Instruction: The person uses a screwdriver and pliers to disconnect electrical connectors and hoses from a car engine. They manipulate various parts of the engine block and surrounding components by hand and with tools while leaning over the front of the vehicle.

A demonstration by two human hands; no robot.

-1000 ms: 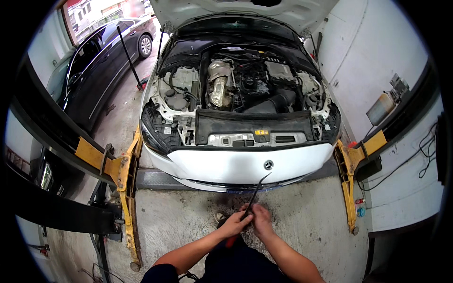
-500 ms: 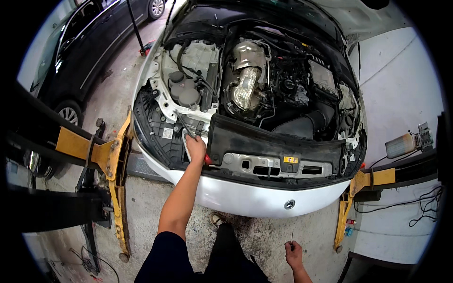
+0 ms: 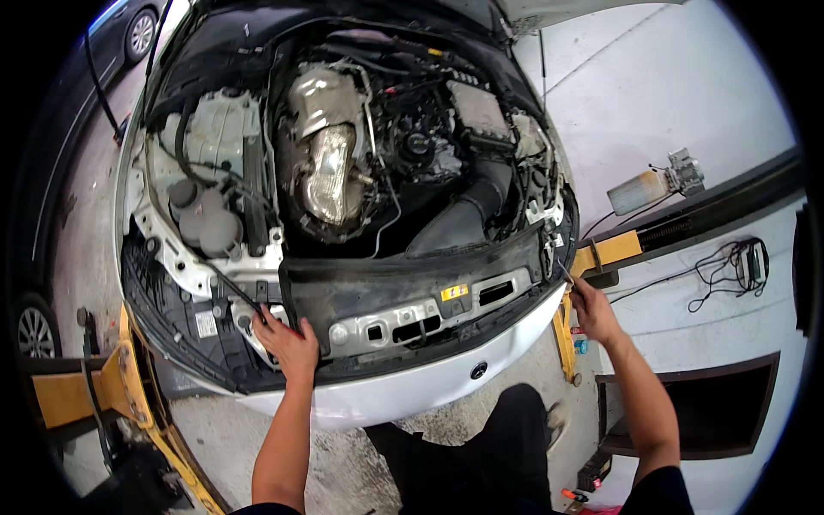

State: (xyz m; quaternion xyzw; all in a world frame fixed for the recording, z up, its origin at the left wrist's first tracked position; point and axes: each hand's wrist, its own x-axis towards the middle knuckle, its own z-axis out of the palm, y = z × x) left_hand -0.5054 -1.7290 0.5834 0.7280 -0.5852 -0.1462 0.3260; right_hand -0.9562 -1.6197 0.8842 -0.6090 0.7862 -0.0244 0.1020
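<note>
My left hand (image 3: 287,343) lies with fingers apart over a dark pry bar (image 3: 239,293) with a red handle, at the front of the white car's engine bay, beside a black radiator cover (image 3: 378,287). My right hand (image 3: 592,309) is closed on a thin metal tool (image 3: 564,269) at the other front corner, just above the white bumper (image 3: 438,384). Behind them lie a silver heat shield (image 3: 330,163), a black air intake duct (image 3: 463,215) and a grey reservoir (image 3: 206,223).
Yellow lift arms (image 3: 129,382) flank the bumper at both sides. A dark car (image 3: 51,146) stands at the left. On the right white wall (image 3: 635,94) are a cylindrical metal unit (image 3: 652,184) and coiled cables (image 3: 721,275). My legs (image 3: 463,455) are below.
I have moved closer to the car. My left hand's fingers have spread over the pry bar, and my right hand has risen from low beside me to the front right corner.
</note>
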